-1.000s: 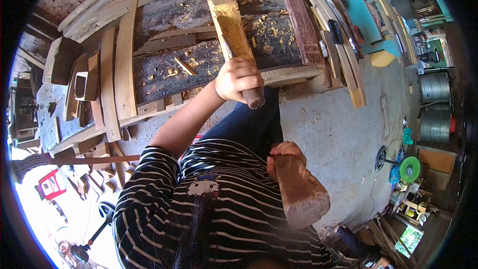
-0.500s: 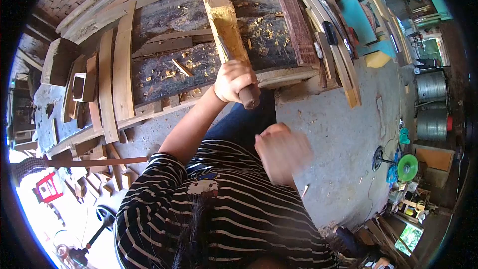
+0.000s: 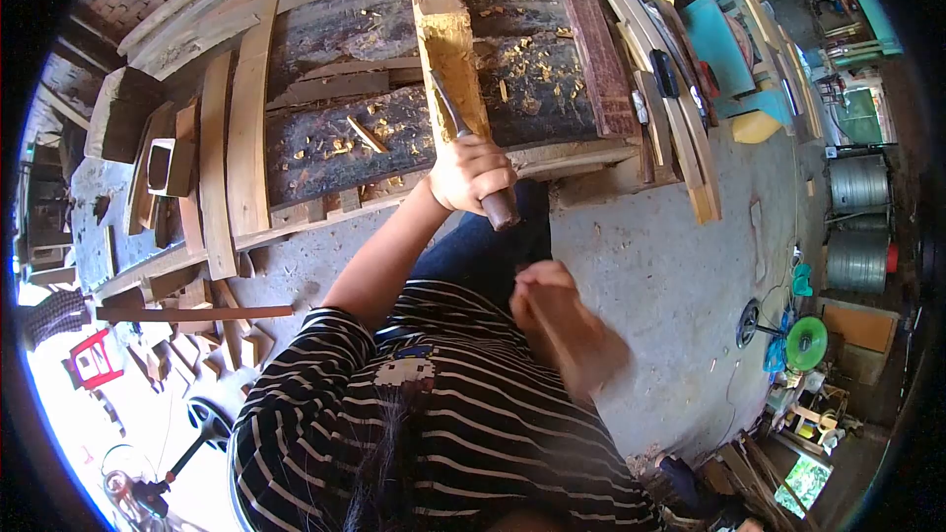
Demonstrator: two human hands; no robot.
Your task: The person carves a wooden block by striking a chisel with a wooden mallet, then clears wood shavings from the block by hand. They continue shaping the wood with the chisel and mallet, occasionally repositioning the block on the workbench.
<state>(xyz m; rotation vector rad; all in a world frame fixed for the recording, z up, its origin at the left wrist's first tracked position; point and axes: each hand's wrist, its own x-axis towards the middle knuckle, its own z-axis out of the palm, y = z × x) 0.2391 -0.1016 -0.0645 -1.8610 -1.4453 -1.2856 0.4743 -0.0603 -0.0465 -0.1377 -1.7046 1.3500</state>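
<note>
My left hand (image 3: 471, 174) is wrapped around the wooden handle of a chisel (image 3: 501, 209). The slim metal blade slants up and away, its tip against the hollowed yellow face of a wooden workpiece (image 3: 446, 34). This piece lies lengthwise across the dark bench, and its near end is hidden behind my left hand. Lower down and to the right, by my hip, my right hand (image 3: 548, 281) is closed on a brown wooden block (image 3: 576, 335), smeared by motion. Its exact shape cannot be made out.
Yellow chips lie over the dark bench (image 3: 340, 158). Long boards (image 3: 251, 128) rest across its left side. On the right are a reddish plank (image 3: 598, 59) and several long strips (image 3: 680, 118). A green fan (image 3: 806, 343) and metal drums (image 3: 855, 253) stand farther right.
My right hand and the block have moved slightly down and right, away from the chisel. The chisel's handle end has shifted a little, while my left hand keeps its grip.
</note>
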